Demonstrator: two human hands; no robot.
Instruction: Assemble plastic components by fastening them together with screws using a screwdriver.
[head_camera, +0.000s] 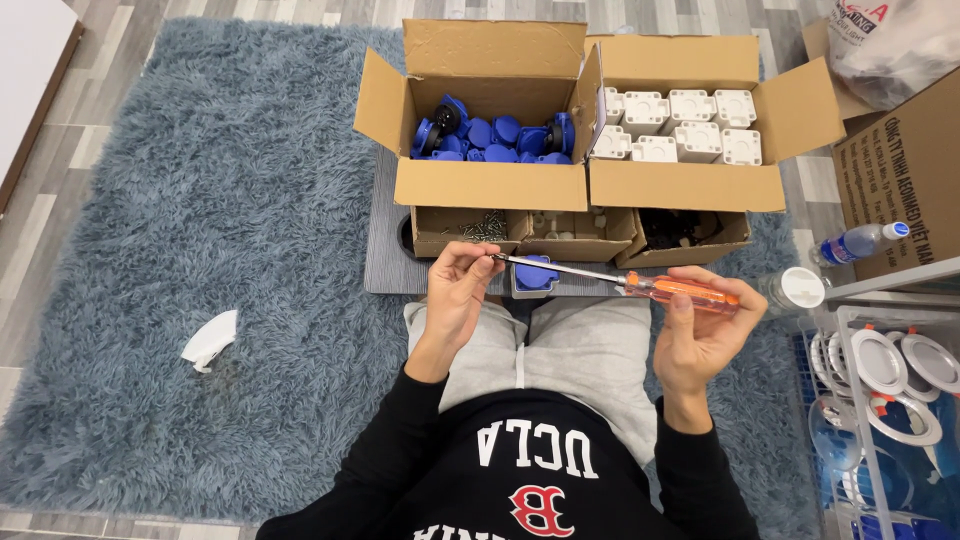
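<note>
My right hand (700, 330) gripped an orange-handled screwdriver (640, 283), my left hand (455, 290) pinching its tip. Far boxes held blue parts (495, 138) and white parts (680, 125) on a grey rug (200, 200).

views: one, worn on your head | facing: steeply down and forward over your lap | range: near, your left hand (457, 290) and right hand (700, 335) mid-frame | far edge: open cardboard boxes (490, 185) on the blue rug (230, 230) | shared: nothing, single view
</note>
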